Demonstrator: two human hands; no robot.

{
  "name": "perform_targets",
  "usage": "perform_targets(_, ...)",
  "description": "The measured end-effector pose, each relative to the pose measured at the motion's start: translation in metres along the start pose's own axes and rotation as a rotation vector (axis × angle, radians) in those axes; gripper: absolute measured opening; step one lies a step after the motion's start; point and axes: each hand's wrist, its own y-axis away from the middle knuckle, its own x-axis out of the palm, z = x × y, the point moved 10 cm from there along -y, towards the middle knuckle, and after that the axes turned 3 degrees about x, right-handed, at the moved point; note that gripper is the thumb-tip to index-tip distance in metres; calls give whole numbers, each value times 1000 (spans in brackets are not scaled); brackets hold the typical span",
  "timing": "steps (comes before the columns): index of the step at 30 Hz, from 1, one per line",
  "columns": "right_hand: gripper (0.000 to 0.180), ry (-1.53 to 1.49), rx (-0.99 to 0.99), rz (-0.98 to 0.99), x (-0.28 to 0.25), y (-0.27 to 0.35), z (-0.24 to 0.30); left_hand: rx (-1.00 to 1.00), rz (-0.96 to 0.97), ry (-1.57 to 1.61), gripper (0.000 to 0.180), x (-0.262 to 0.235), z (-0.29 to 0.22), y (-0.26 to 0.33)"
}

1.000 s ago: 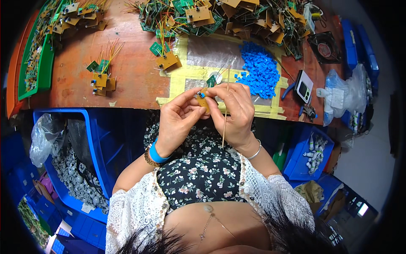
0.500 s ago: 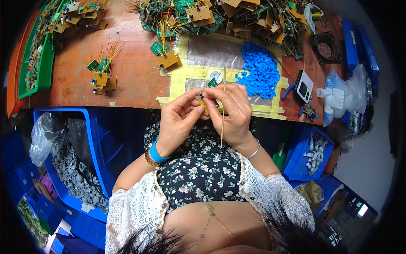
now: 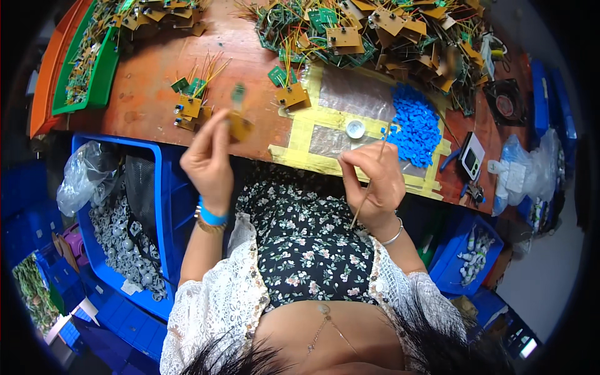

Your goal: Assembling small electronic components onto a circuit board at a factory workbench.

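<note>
My left hand is raised over the table's front edge, thumb and fingers pinched on a yellow-brown circuit board. The board is smeared by motion, and a small green board shows blurred just above it. Left of that hand lies a little group of wired circuit boards on the tabletop. My right hand is closed round a thin wooden stick, which points up and away. Beyond its fingertips a small round white pot stands on the yellow-taped clear sheet, near a heap of small blue pieces.
A large pile of wired boards fills the table's far side. Another wired board lies beside the taped sheet. At left are a green tray and a blue bin; at right, a small white device and plastic bags.
My hands have parted. The left has carried the circuit board leftward and up; the right has moved slightly right with the stick. The white pot is now uncovered, and the view has shifted.
</note>
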Motion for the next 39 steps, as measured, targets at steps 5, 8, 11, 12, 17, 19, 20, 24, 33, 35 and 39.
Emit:
perform_targets(5,28,-16,63,-14,4,8,-14,342,2,-603,20,-28,-3,-28)
perform_targets(8,28,-11,89,1,4,10,-17,442,-3,-821,20,-27,-8,-32)
perform_targets(11,27,-19,142,35,4,11,-24,485,-43,-969,23,-23,-18,-30)
perform_targets(12,26,-6,141,40,2,13,-26,470,-66,-1050,23,-19,-22,-29)
perform_targets(17,23,-42,213,34,2,15,-28,513,141,-751,27,62,-40,-6)
perform_targets(19,21,4,170,55,4,14,-21,384,298,-725,23,92,-14,-8)
perform_targets(20,21,5,169,53,2,14,-21,387,298,-724,23,94,-9,-8)
perform_targets(24,22,7,188,41,-8,25,-32,321,243,-511,22,88,-4,-7)
perform_targets(33,58,-203,480,42,-12,34,-76,-246,212,116,30,57,7,19)
perform_targets(35,58,-223,567,-7,-12,38,-85,-229,237,125,30,60,3,24)
perform_targets(39,56,-171,552,52,-8,37,-88,-221,298,237,29,76,8,33)
